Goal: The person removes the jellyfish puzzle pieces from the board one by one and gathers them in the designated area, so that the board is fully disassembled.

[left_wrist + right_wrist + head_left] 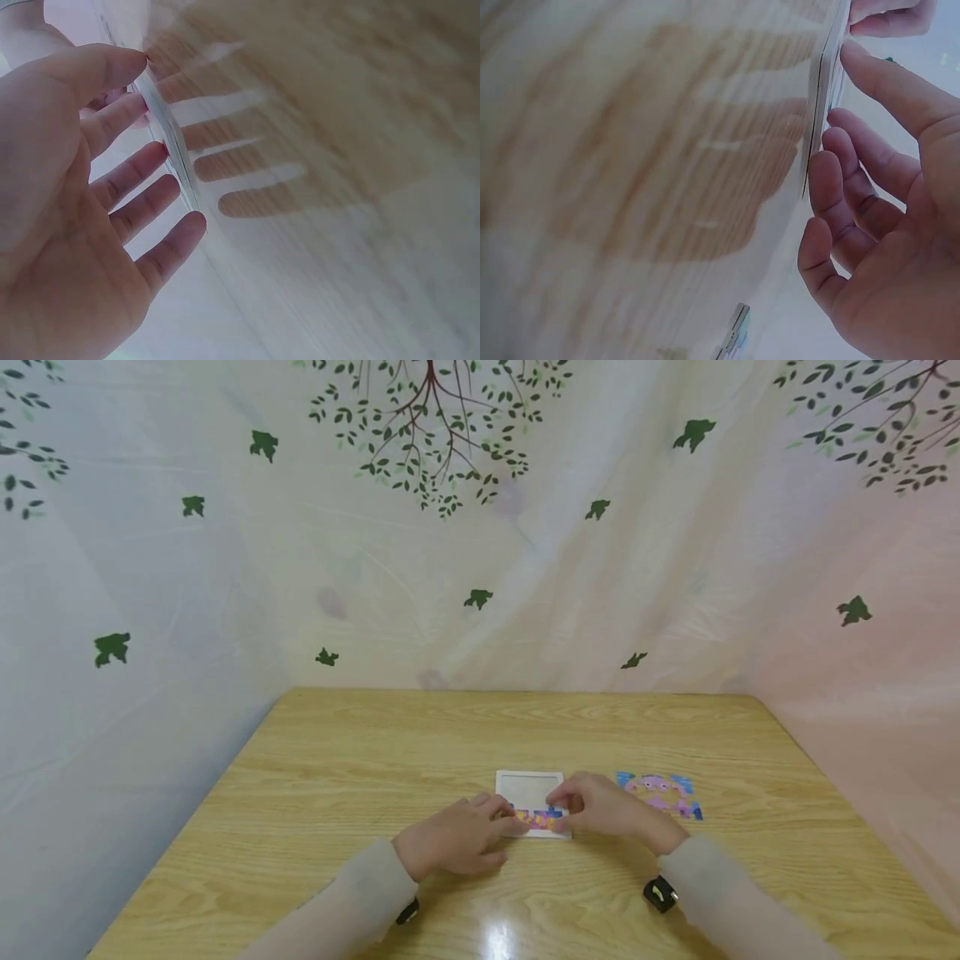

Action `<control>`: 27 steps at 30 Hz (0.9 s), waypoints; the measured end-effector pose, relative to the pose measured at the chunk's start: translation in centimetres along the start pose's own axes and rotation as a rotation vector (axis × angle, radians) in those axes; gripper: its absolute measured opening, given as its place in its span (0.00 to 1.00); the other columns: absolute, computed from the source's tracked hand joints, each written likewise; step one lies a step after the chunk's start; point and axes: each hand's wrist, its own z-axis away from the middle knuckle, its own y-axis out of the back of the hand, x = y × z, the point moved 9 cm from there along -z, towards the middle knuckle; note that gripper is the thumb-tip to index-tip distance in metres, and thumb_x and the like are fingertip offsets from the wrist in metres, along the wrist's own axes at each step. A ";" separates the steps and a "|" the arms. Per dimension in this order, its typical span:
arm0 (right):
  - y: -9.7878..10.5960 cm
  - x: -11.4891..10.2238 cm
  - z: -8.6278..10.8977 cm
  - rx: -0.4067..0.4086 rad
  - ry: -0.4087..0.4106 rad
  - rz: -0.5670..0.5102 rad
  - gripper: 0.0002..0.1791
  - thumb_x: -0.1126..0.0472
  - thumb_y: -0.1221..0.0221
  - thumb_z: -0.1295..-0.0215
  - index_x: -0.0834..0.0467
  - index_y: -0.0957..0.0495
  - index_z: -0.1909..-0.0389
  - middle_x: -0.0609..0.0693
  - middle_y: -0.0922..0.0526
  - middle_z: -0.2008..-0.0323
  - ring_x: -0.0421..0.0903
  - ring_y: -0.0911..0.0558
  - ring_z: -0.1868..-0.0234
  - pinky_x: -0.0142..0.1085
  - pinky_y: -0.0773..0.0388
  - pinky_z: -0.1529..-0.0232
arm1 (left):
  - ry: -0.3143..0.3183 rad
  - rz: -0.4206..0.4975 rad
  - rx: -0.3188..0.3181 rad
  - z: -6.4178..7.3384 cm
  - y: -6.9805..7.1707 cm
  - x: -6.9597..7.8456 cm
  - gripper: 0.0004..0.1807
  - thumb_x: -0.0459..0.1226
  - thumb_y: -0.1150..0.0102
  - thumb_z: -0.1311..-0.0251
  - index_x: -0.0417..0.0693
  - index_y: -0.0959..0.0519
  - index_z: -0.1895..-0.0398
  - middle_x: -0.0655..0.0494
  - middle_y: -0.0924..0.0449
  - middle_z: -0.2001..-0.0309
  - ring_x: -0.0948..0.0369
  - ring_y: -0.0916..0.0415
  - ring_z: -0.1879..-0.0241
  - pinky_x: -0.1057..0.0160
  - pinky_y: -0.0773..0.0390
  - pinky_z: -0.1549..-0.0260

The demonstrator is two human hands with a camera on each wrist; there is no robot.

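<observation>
A person's left hand [461, 835] and right hand [603, 806] meet over a small white rectangular puzzle tray [529, 772] lying flat on a yellow-brown wood-grain worktop [360, 752]. The tray's upper part shows its pale, bare base, while a row of pink, yellow and blue jigsaw pieces [536, 821] fills the strip along its near edge. The left hand reaches in from the left side, its index finger stretched over the row; in the left wrist view its fingers are spread and fairly straight, the tips at the tray's edge, so its grip is released. The right hand bends over the tray's right side, index finger and thumb apart at the pieces, the other fingers loosely bent; its grip also looks released, with nothing visible between the thumb and index finger in the right wrist view. Just beyond the right hand, to the right of the tray, lies a flat pink-and-blue jigsaw picture [660, 793], wood showing through gaps in it. Both forearms wear cream long sleeves [352, 902], with a black wrist device [660, 893] below the right cuff. Behind the worktop hangs a pale fabric curtain [375, 568] printed with leafy branches and green bird-like shapes.
</observation>
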 end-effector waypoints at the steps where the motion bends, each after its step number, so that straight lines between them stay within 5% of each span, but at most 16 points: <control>1: -0.1 -0.1 0.0 0.002 -0.003 0.012 0.19 0.56 0.27 0.37 0.61 0.14 0.49 0.47 0.20 0.61 0.41 0.25 0.63 0.32 0.24 0.63 | -0.001 0.003 0.001 0.0 0.0 0.0 0.26 0.46 0.43 0.26 0.57 0.27 0.26 0.57 0.30 0.32 0.60 0.30 0.35 0.54 0.22 0.40; 7: -0.4 -0.2 -0.1 -0.005 -0.009 0.037 0.18 0.56 0.27 0.38 0.60 0.15 0.51 0.46 0.21 0.63 0.41 0.25 0.65 0.32 0.24 0.64 | -0.002 0.020 0.000 0.2 -0.1 0.1 0.27 0.45 0.42 0.26 0.55 0.28 0.26 0.62 0.32 0.27 0.59 0.33 0.29 0.47 0.25 0.36; 27: -0.3 -0.3 -0.5 -0.016 -0.014 0.025 0.17 0.59 0.25 0.40 0.62 0.17 0.54 0.47 0.21 0.64 0.40 0.26 0.65 0.31 0.25 0.64 | -0.029 -0.017 0.020 0.2 0.1 0.4 0.28 0.43 0.43 0.26 0.51 0.30 0.25 0.59 0.30 0.26 0.57 0.31 0.30 0.57 0.27 0.34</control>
